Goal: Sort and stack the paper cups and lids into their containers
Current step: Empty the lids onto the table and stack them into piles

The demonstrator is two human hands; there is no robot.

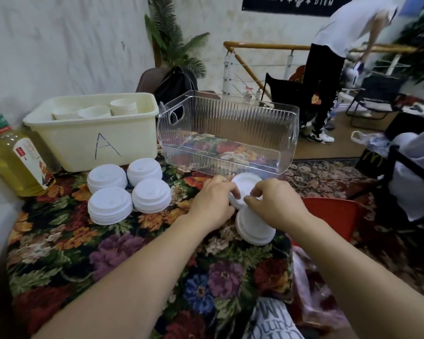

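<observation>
Both hands on one small stack of lids [242,189], right in front of the clear bin [228,133]. My left hand [212,204] has fingers curled round the stack's left edge, right hand [274,204] pinches the right edge with thumb and fingertips; two-sided grip looks meant to square the lids up so they nest. Cannot tell if the stack is lifted or resting on the floral cloth [137,253]. A second lid stack [255,227] sits just below it, partly under my right wrist, touching or nearly so. Four more lid stacks [129,192] are grouped on the cloth in front of the cream tub marked A [96,138]. That tub holds the paper cups [123,106] in nested stacks, so the cups side looks done. Clear bin shows no lids inside, so I read it as the lids' destination, none loaded yet. Drink bottle [10,155] stands at far left, out of the way.
</observation>
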